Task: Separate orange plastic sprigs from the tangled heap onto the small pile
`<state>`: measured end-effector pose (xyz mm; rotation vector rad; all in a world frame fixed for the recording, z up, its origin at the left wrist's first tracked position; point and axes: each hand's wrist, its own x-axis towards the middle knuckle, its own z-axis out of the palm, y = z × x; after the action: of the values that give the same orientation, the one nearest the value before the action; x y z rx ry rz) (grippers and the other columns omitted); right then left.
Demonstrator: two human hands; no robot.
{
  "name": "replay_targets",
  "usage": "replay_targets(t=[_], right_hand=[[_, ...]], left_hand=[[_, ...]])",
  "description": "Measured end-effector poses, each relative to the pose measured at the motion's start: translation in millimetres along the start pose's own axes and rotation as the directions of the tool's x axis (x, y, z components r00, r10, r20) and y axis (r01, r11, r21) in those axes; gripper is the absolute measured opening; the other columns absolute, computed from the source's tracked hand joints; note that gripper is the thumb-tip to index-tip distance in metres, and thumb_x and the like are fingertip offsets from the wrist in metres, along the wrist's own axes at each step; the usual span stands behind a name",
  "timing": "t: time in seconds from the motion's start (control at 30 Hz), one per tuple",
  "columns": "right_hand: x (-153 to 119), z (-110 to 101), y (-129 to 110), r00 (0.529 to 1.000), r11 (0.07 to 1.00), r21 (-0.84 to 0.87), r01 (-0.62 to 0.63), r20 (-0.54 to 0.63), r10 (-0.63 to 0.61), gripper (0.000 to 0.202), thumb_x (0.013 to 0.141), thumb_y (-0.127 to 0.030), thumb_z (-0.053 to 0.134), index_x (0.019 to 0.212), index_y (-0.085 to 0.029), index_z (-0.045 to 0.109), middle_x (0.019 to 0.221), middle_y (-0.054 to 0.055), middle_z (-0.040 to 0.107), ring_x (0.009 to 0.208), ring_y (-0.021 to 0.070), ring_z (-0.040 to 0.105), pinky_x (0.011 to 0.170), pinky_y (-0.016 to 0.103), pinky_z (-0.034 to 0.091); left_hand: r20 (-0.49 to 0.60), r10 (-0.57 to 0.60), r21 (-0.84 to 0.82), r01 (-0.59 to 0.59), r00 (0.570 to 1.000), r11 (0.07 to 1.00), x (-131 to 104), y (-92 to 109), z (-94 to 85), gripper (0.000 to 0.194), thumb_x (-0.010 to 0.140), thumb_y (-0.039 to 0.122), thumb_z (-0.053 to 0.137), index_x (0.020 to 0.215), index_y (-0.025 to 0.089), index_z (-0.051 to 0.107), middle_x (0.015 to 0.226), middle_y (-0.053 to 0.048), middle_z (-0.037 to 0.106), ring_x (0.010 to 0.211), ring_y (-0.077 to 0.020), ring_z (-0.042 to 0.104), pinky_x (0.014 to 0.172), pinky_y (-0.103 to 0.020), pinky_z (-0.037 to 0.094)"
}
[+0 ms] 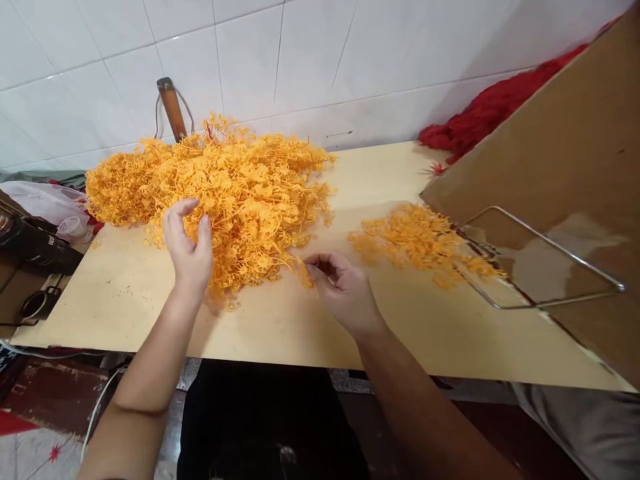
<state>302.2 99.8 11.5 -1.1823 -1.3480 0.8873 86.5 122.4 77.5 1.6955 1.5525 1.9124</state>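
Observation:
A large heap of yellow-orange artificial flower sprigs [250, 180] covers the left and middle of the table. At its front left, my left hand [187, 247] is raised with thumb and fingers apart, and nothing shows between them. My right hand [345, 287] is at the heap's right edge, thumb and fingertips pinched together on a small yellow sprig [303, 272]. A smaller, flatter pile of the same yellow sprigs [417, 240] lies to the right of my right hand.
A cardboard sheet [560, 167] stands on the right, with a bent metal wire frame [565, 247] against it. Red material [495, 110] lies behind it. At the back, a brown handle [171, 110] leans by the tiled wall. A black device [37, 240] and a plastic cup [75, 229] sit far left.

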Motion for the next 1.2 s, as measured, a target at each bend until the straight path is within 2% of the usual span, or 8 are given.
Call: replay_targets(t=[0.1, 0.2, 0.27, 0.37, 0.63, 0.8, 0.97, 1.2], right_hand=[[-9, 1, -7, 0.997, 0.995, -0.089, 0.056, -0.04, -0.059, 0.016, 0.077, -0.03, 0.054, 0.083, -0.016, 0.055, 0.076, 0.004, 0.059, 0.067, 0.0129, 0.056, 0.061, 0.028, 0.048], [-25, 2, -14, 0.993, 0.982, -0.152, 0.116, -0.019, -0.12, 0.012, 0.08, -0.029, 0.052, 0.084, -0.017, 0.054, 0.072, 0.003, 0.059, 0.063, 0.0122, 0.056, 0.059, 0.027, 0.048], [-37, 4, -15, 0.975, 0.952, -0.214, 0.22, 0.027, -0.219, 0.007, 0.081, -0.024, 0.05, 0.082, -0.018, 0.053, 0.072, 0.003, 0.059, 0.065, 0.0126, 0.057, 0.06, 0.027, 0.048], [-55, 9, -11, 0.911, 0.867, -0.282, 0.412, 0.109, -0.398, 0.007, 0.082, -0.017, 0.047, 0.077, -0.019, 0.052, 0.073, 0.004, 0.057, 0.072, 0.014, 0.057, 0.066, 0.029, 0.049], [-103, 6, -41, 0.718, 0.716, -0.112, 0.689, 0.233, -0.655, 0.018, 0.078, -0.006, 0.045, 0.08, -0.021, 0.053, 0.067, 0.001, 0.055, 0.063, 0.0119, 0.052, 0.056, 0.024, 0.044], [-68, -17, -24, 0.998, 0.979, 0.203, 0.005, 0.053, -0.016, 0.005, 0.08, -0.023, 0.049, 0.076, -0.021, 0.047, 0.063, -0.002, 0.051, 0.052, 0.0087, 0.047, 0.048, 0.023, 0.041], [-39, -12, 10, 0.884, 0.732, 0.498, -0.466, 0.234, 0.404, 0.025, 0.071, -0.04, 0.056, 0.084, -0.02, 0.047, 0.077, 0.002, 0.057, 0.059, 0.0105, 0.054, 0.056, 0.027, 0.046], [-51, 19, 13, 0.937, 0.857, 0.378, -0.35, 0.142, 0.32, 0.037, 0.074, -0.054, 0.05, 0.087, -0.021, 0.042, 0.077, -0.002, 0.053, 0.047, 0.0054, 0.046, 0.043, 0.021, 0.04]], left_hand=[[0.38, -0.274, -0.147, 0.351, 0.883, 0.925, -47, 24, -5.2, 0.026, 0.079, 0.041, 0.051, 0.081, 0.017, 0.06, 0.087, -0.006, 0.064, 0.088, -0.015, 0.058, 0.079, -0.029, 0.045], [0.783, -0.503, -0.076, 0.858, 0.367, 0.508, -84, 29, 10.7, 0.029, 0.075, 0.042, 0.057, 0.079, 0.014, 0.062, 0.075, -0.007, 0.065, 0.074, -0.0153, 0.061, 0.067, -0.027, 0.048], [0.799, -0.559, -0.13, 0.971, 0.222, 0.199, -97, 28, 29.3, 0.023, 0.078, 0.035, 0.054, 0.08, 0.013, 0.061, 0.072, -0.006, 0.064, 0.066, -0.0118, 0.06, 0.064, -0.025, 0.048], [0.749, -0.613, -0.32, 0.948, 0.25, -0.005, -100, 28, 54.9, 0.012, 0.079, 0.02, 0.051, 0.072, 0.013, 0.057, 0.063, -0.001, 0.06, 0.057, -0.0076, 0.057, 0.059, -0.019, 0.046], [0.565, -0.787, -0.483, 0.873, 0.248, -0.073, -76, 24, 78.2, 0.02, 0.076, 0.002, 0.038, 0.069, 0.017, 0.048, 0.048, 0.007, 0.045, 0.043, -0.0027, 0.047, 0.048, -0.015, 0.037], [0.702, -0.678, -0.423, 0.893, 0.217, -0.153, -78, 30, 76.5, 0.017, 0.084, 0.015, 0.04, 0.073, 0.016, 0.053, 0.074, 0.0, 0.064, 0.077, -0.0094, 0.063, 0.071, -0.023, 0.048], [0.66, -0.717, -0.458, 0.877, 0.224, -0.146, -90, 32, 79.5, 0.02, 0.086, 0.019, 0.039, 0.074, 0.017, 0.054, 0.084, -0.002, 0.065, 0.094, -0.0111, 0.061, 0.085, -0.025, 0.046], [0.562, -0.759, -0.526, 0.85, 0.329, -0.021, -93, 34, 90.7, 0.019, 0.086, 0.024, 0.039, 0.075, 0.016, 0.051, 0.084, -0.004, 0.067, 0.099, -0.013, 0.06, 0.092, -0.028, 0.042]])
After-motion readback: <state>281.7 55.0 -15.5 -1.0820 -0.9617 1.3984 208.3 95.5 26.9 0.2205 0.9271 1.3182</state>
